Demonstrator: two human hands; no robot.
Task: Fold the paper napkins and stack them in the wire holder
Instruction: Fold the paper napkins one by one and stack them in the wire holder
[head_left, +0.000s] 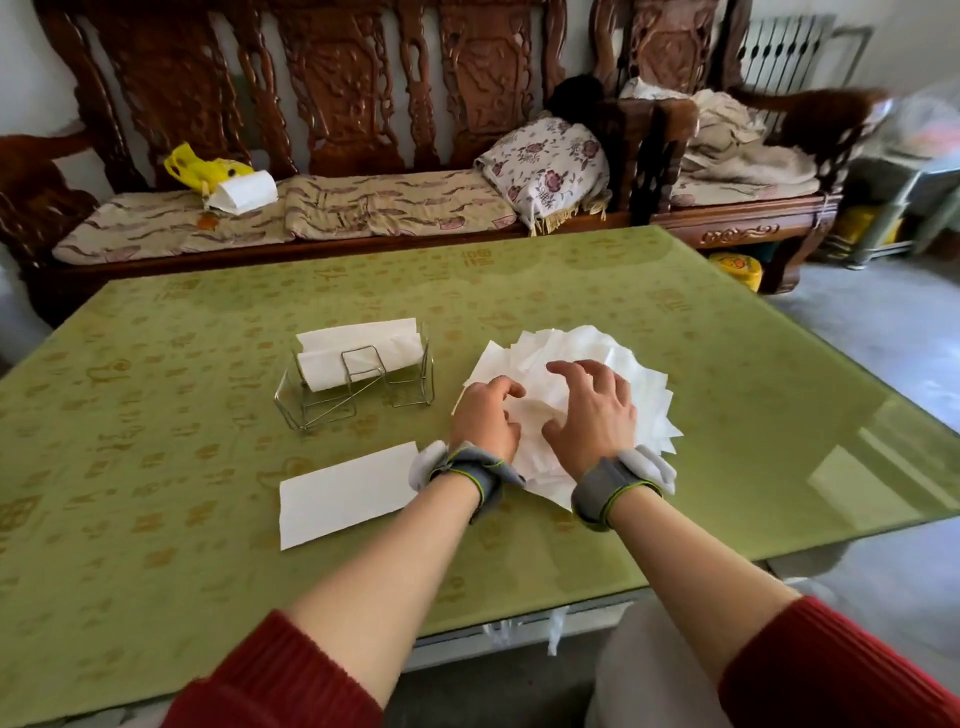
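Note:
A loose fanned pile of white paper napkins (592, 348) lies on the green table, right of centre. Both hands are on this pile. My left hand (485, 418) has its fingers curled down onto the top napkin; whether it pinches the sheet I cannot tell. My right hand (592, 408) hovers with spread, bent fingers, the fingertips touching the pile. A wire holder (358, 382) stands left of the pile with folded napkins (358, 348) upright in it. One folded napkin (345, 493) lies flat near my left wrist.
The green patterned table (156, 415) has a glass top, with its right edge (831, 374) near the pile. A carved wooden bench (337, 104) with cushions stands behind the table. On it lie a yellow bag (200, 169) and a white napkin pack (244, 192).

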